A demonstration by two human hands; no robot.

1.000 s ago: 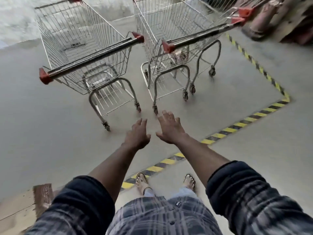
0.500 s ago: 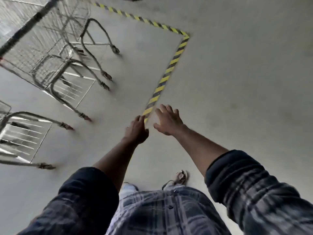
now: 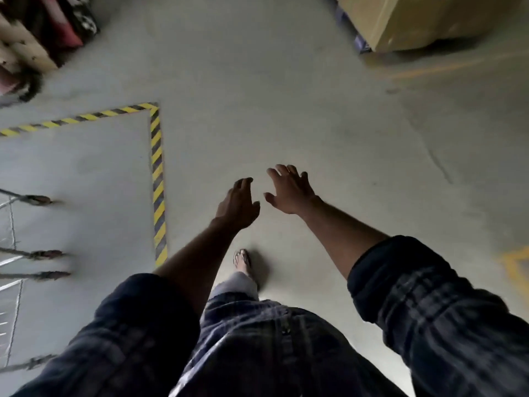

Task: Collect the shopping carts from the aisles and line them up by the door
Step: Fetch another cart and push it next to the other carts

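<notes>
Only the wheeled lower legs of the metal shopping carts (image 3: 37, 255) show, blurred, at the left edge inside the taped zone. My left hand (image 3: 239, 204) and my right hand (image 3: 290, 190) are stretched out in front of me over bare concrete floor, well to the right of the carts. Both hands hold nothing and their fingers are apart. The carts' baskets and handles are out of frame.
Yellow-and-black hazard tape (image 3: 157, 179) marks a corner on the floor just left of my hands. Stacked goods (image 3: 34, 38) stand at the top left. A cardboard box (image 3: 423, 21) sits at the top right. A yellow floor marking (image 3: 515, 267) lies at the right edge.
The view has swung to the right: the carts slid from the centre to the far left edge. The hands stay empty and outstretched, now over floor outside the taped zone.
</notes>
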